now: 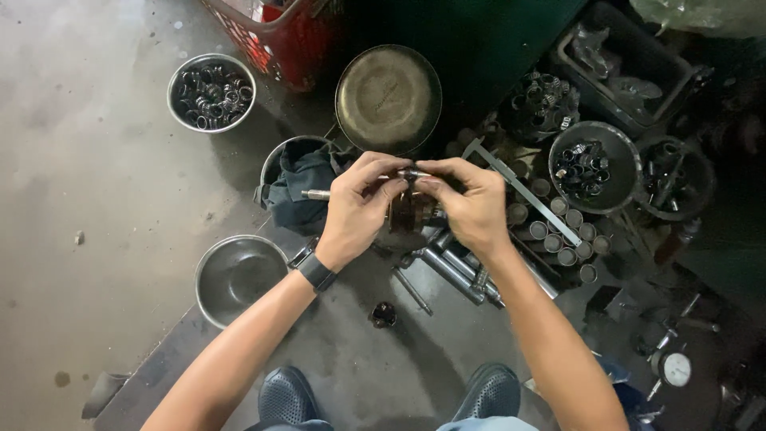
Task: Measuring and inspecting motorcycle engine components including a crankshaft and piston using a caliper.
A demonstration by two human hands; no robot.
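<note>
Both hands meet over the floor: the left hand (359, 209) and the right hand (471, 206) pinch with their fingertips a small metal part (408, 172), held just above a darker round piece (408, 214) between the palms. It seems the part is being fitted or aligned now; the next move would need a fine, steady turn or push. Nearby stand a bowl of rings (211, 92), an empty bowl (238, 275) and a caliper (523, 191).
</note>
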